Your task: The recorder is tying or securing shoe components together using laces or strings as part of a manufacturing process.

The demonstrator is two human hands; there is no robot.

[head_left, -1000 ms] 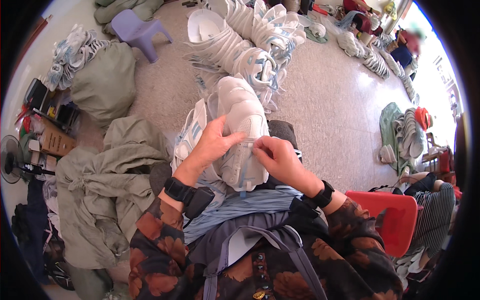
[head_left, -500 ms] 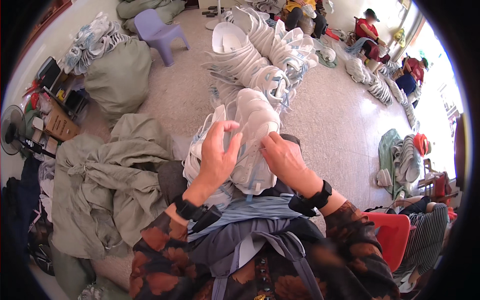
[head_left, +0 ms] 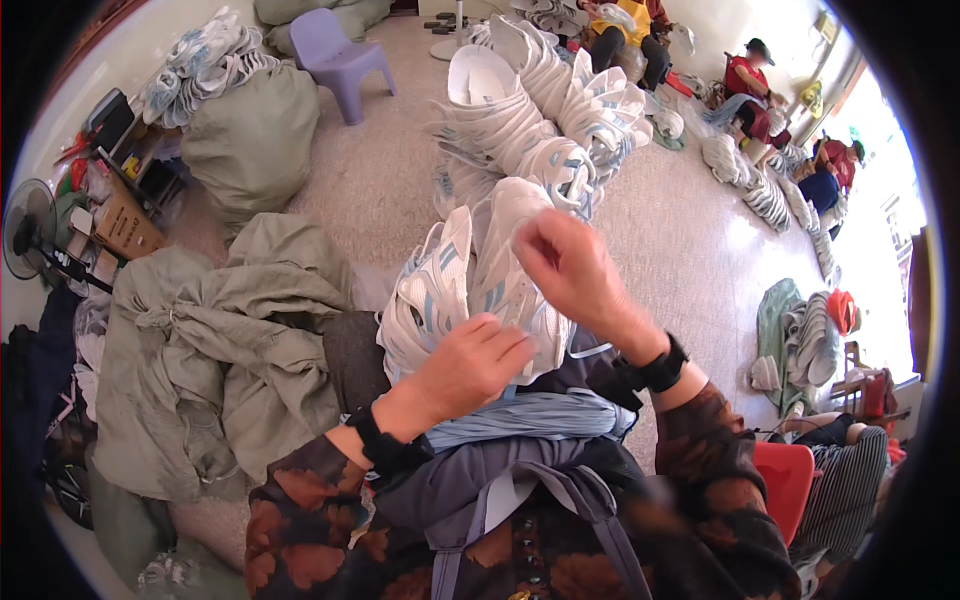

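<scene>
Room: speckled beige floor point(head_left: 690, 240), strewn with sacks and heaps of shoe parts, seen from above a seated person's lap.
Far left: black standing fan point(head_left: 28, 230) beside a brown cardboard box point(head_left: 125, 225) and dark clutter along the wall.
Left: crumpled grey-green cloth sacks point(head_left: 215, 340) lie on the floor just beside the person's knee; a fuller sack of the same cloth point(head_left: 250, 140) stands behind them, near a small lilac plastic chair point(head_left: 340, 55).
Centre: stack of white shoe uppers with pale blue trim point(head_left: 455, 290) rests on the lap, leaning away from the person, between the two hands.
Left hand point(head_left: 470, 365): lies on the near side of the stack, fingers curled closed against the uppers, black band at the wrist.
Lap: bundle of pale blue laces point(head_left: 530, 415) lies just beneath the stack, over dark clothing.
Right hand point(head_left: 570, 265): at the top right of the stack, fingers bent and pinching the edge of the foremost upper; black watch on the wrist.
Behind: long row of stacked white uppers point(head_left: 530, 110) runs across the floor.
Right: other seated people point(head_left: 750, 85) work among further piles; a red plastic stool point(head_left: 785, 480) stands near the person's right elbow.
</scene>
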